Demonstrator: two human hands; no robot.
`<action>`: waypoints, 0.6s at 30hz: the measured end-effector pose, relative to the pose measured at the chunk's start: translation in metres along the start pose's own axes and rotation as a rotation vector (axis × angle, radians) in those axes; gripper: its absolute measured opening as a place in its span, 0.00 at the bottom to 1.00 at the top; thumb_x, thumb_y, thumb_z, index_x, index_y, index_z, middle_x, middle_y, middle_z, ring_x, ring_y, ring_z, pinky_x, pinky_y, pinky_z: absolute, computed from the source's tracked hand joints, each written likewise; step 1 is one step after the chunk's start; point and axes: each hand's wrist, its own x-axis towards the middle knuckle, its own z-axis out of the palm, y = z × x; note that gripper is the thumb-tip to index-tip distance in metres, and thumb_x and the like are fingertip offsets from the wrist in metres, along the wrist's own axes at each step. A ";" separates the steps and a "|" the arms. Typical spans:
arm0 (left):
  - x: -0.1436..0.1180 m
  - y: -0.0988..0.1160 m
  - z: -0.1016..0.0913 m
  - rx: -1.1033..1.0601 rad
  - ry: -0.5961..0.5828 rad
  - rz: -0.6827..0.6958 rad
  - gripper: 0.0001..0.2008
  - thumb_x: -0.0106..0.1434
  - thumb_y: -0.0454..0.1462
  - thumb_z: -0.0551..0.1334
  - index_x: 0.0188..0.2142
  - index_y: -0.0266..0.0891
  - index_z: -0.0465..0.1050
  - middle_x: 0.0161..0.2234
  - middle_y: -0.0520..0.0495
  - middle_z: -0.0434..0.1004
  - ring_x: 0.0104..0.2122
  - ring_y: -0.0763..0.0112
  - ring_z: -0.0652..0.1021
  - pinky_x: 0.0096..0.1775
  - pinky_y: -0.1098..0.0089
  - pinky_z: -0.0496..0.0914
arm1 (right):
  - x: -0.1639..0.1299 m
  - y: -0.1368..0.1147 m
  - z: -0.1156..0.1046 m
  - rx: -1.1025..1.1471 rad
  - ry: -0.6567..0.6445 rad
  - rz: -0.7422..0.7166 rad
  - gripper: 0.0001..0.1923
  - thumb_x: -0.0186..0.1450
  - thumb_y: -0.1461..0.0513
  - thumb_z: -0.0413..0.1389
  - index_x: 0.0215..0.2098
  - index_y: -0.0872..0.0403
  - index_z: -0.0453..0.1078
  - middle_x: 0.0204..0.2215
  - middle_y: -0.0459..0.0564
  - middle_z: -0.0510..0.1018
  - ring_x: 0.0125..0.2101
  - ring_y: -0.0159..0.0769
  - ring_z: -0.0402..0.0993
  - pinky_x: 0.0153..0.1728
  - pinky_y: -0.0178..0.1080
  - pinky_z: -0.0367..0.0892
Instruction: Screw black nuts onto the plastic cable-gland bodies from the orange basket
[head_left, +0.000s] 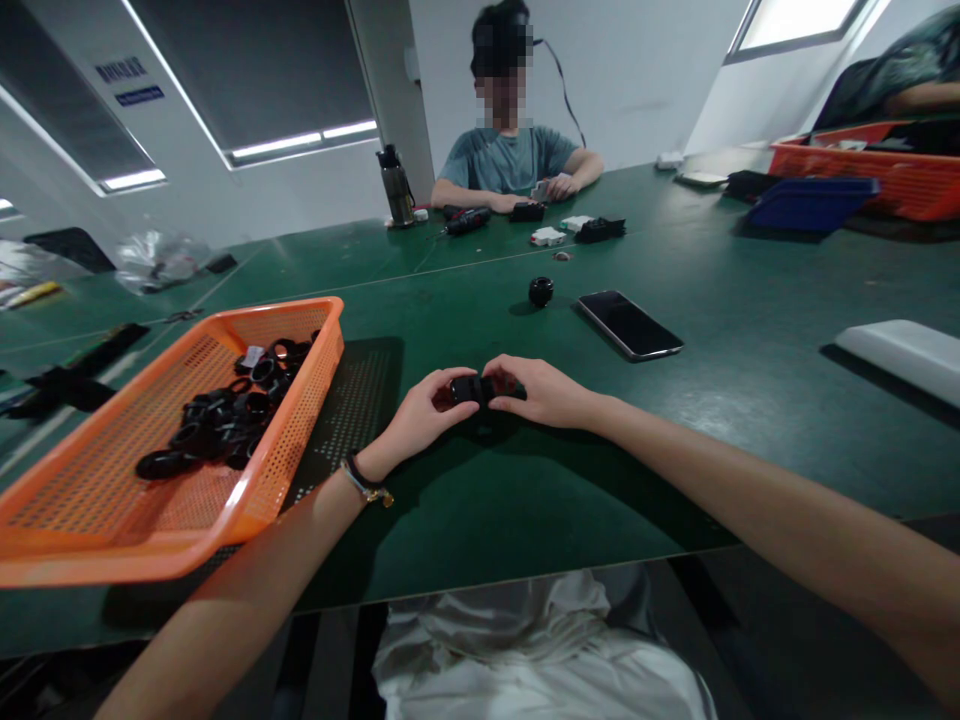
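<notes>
Both my hands meet over the green table [525, 480], gripping a small black part [472, 389] between their fingertips. My left hand [424, 410], with a bracelet at the wrist, pinches the part's left end. My right hand [536, 392] closes on its right end. The part is held just above the table surface and is mostly hidden by my fingers. An orange perforated basket [292, 440] to the left holds several black ring-shaped parts [225, 415].
A black phone [630, 324] and a small black round piece [541, 291] lie beyond my hands. A white flat object [904, 355] sits at right. Across the table a person handles small parts; a bottle [396, 186], blue tray [810, 203] and orange crate [900, 170] stand farther off.
</notes>
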 end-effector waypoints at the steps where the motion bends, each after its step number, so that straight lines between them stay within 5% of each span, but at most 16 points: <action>1: 0.000 0.000 0.000 0.000 -0.001 -0.001 0.22 0.52 0.40 0.63 0.47 0.38 0.67 0.42 0.44 0.70 0.39 0.67 0.73 0.43 0.63 0.68 | 0.000 0.000 0.000 0.000 -0.002 0.003 0.12 0.59 0.62 0.56 0.41 0.56 0.63 0.33 0.51 0.73 0.31 0.35 0.68 0.33 0.37 0.64; 18: 0.000 -0.006 -0.001 0.023 -0.004 0.031 0.23 0.53 0.42 0.63 0.48 0.40 0.67 0.42 0.45 0.70 0.39 0.67 0.73 0.42 0.64 0.69 | -0.001 0.001 0.000 0.005 -0.014 0.009 0.12 0.60 0.61 0.54 0.41 0.57 0.63 0.32 0.50 0.73 0.30 0.34 0.67 0.31 0.36 0.63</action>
